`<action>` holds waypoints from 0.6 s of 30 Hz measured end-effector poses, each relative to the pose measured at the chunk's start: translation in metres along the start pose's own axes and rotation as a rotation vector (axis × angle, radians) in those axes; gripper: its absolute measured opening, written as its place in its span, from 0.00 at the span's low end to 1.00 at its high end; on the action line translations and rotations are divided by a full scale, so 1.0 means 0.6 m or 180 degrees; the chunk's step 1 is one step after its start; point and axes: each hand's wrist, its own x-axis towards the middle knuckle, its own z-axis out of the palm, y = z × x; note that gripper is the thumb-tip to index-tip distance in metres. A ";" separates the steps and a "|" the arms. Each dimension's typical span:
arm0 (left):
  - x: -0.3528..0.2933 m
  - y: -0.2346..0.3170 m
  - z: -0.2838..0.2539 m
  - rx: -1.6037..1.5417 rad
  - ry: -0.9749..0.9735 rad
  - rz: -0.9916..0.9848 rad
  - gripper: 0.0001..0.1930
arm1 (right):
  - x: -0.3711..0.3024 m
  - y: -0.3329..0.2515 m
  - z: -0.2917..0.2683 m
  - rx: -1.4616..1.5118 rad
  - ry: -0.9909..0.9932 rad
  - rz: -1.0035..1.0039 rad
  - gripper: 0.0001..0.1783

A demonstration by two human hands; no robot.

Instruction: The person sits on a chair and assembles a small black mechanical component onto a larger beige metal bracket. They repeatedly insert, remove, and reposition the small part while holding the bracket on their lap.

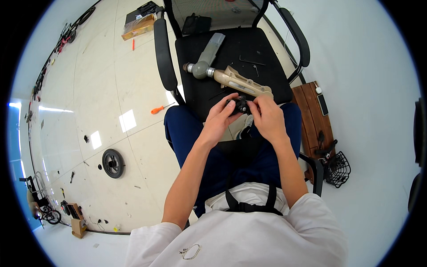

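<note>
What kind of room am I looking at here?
Likely a workshop: the hands work a small black part over an office chair, with a loose wheel and an orange screwdriver on the floor.

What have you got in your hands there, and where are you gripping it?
A small black part, pinched at its sides by left hand and right hand.

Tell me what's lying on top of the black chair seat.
On the black chair seat: a beige-and-grey jointed part and hex keys. Both hands cover its near edge.

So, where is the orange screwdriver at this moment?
In the head view, the orange screwdriver lies on the floor at the person's left, beside the black chair's armrest, apart from both hands.
</note>
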 end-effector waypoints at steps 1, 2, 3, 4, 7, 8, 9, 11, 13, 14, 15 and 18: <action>0.001 -0.004 -0.001 0.0010 0.0013 0.0007 0.25 | 0.000 -0.002 0.005 -0.0098 0.0078 -0.0116 0.09; 0.002 -0.006 -0.002 0.0021 0.0025 0.0014 0.25 | 0.001 -0.005 0.008 -0.0195 0.0156 -0.0232 0.09; 0.002 -0.004 -0.004 0.0011 0.0014 0.0015 0.25 | 0.003 -0.007 0.009 -0.0223 0.0238 -0.0401 0.09; 0.002 -0.002 -0.007 0.0002 0.0002 0.0015 0.25 | 0.005 -0.009 0.010 -0.0250 0.0321 -0.0569 0.09; 0.000 0.002 -0.011 -0.0132 -0.0001 -0.0038 0.25 | 0.006 -0.031 0.006 0.0431 0.0379 -0.0339 0.10; 0.000 0.003 -0.012 -0.0195 0.0003 -0.0065 0.24 | 0.005 -0.038 0.004 0.0784 0.0364 -0.0138 0.11; 0.000 0.004 -0.012 -0.0244 -0.0008 -0.0041 0.24 | 0.006 -0.038 0.000 0.0588 0.0342 -0.0031 0.11; 0.000 0.006 -0.011 -0.0340 -0.0028 0.0007 0.24 | 0.009 -0.031 -0.008 0.0197 0.0298 0.0183 0.12; 0.001 0.005 -0.006 -0.0168 0.0002 0.0013 0.24 | 0.009 -0.018 -0.001 -0.0030 0.0158 0.0023 0.10; 0.002 0.005 -0.004 -0.0082 0.0017 0.0018 0.24 | 0.009 -0.015 0.002 -0.0124 0.0163 -0.0131 0.09; 0.001 0.004 -0.004 -0.0093 0.0022 0.0020 0.24 | 0.009 -0.014 0.004 -0.0211 0.0163 -0.0286 0.08; 0.002 0.000 -0.008 -0.0124 0.0034 0.0023 0.24 | 0.009 -0.010 0.002 -0.0334 0.0259 -0.0709 0.06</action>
